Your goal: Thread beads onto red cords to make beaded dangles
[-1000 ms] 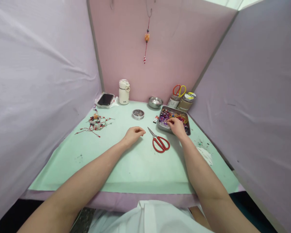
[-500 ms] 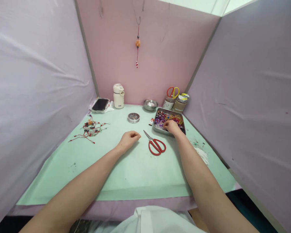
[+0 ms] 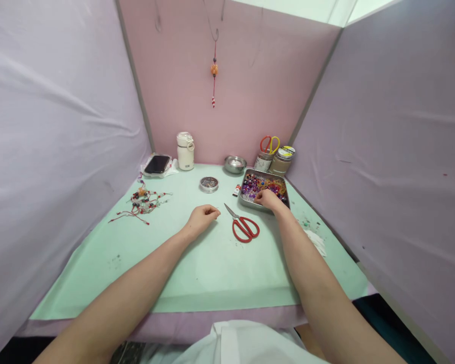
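My left hand [image 3: 203,218] rests on the green tabletop, thumb and fingertips pinched together on something too small to make out. Just right of it lies a pair of red-handled scissors [image 3: 245,229], blades pointing up and left. Over the front of a metal tray [image 3: 263,208] is my right hand [image 3: 268,199], its fingers bent down among purple beads [image 3: 251,186]. Its fingertips are partly hidden, so whether they hold a bead does not show. Tangled red and gold cord fills the tray's right side.
Beaded strings [image 3: 142,202] lie at the left. Behind stand a phone [image 3: 157,164], a white bottle [image 3: 185,151], a round dish [image 3: 209,184], a metal bowl [image 3: 235,164] and jars [image 3: 282,161]. A beaded pendant [image 3: 214,70] hangs on the pink wall. A white tissue [image 3: 315,242] lies right.
My right hand has shifted very slightly within the front of the tray. My left hand keeps its pinch in the same place. The view has tilted a little.
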A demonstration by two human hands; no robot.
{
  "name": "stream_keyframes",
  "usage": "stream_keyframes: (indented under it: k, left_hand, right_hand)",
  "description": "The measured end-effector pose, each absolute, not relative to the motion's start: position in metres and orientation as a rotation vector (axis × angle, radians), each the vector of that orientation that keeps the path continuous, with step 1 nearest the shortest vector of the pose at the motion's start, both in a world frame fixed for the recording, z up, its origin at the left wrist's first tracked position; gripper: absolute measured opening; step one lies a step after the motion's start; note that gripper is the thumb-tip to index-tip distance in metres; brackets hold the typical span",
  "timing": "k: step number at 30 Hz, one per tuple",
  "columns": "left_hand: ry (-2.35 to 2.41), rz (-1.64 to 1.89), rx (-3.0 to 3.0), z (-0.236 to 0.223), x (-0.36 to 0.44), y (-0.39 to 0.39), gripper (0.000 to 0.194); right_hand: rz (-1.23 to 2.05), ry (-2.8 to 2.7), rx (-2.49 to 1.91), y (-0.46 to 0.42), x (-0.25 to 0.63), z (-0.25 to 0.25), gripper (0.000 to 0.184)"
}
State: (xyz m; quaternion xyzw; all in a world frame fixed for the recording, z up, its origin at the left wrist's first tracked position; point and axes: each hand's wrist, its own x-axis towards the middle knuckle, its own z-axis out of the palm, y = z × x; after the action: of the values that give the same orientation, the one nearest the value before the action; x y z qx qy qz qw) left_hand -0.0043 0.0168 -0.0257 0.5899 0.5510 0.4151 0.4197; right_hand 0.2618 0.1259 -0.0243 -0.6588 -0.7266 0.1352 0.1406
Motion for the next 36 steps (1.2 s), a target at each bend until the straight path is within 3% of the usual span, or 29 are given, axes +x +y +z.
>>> stream_keyframes:
  k: [6,10,12,17,21,36]
  left_hand:
    - [1.373,1.063,1.464,-0.026,-0.004,0.017,0.021]
    - [1.364,1.087,1.462,-0.027,-0.004,0.018,0.021]
    - [1.362,1.104,1.464,-0.028,-0.004,0.019,0.023]
    - [1.345,1.181,1.458,-0.027,-0.007,0.020,0.022]
    - [1.321,1.246,1.454,-0.024,-0.008,0.020,0.020]
    - [1.378,1.251,1.579,-0.027,-0.008,0.020,0.020]
  right_hand:
    - [0.203,-1.973,-1.810,0.111,0.260,-0.019,0.020]
    - [0.088,-1.750,-1.464,0.096,0.249,-0.014,0.023]
    - [0.206,-1.656,-1.296,0.085,0.233,-0.013,0.021]
    - [0.938,-1.495,-1.032,0.059,0.180,-0.023,0.019]
    - [1.222,-1.398,-0.943,0.051,0.162,-0.034,0.021]
    - [1.279,-1.443,-0.959,0.049,0.164,-0.038,0.026]
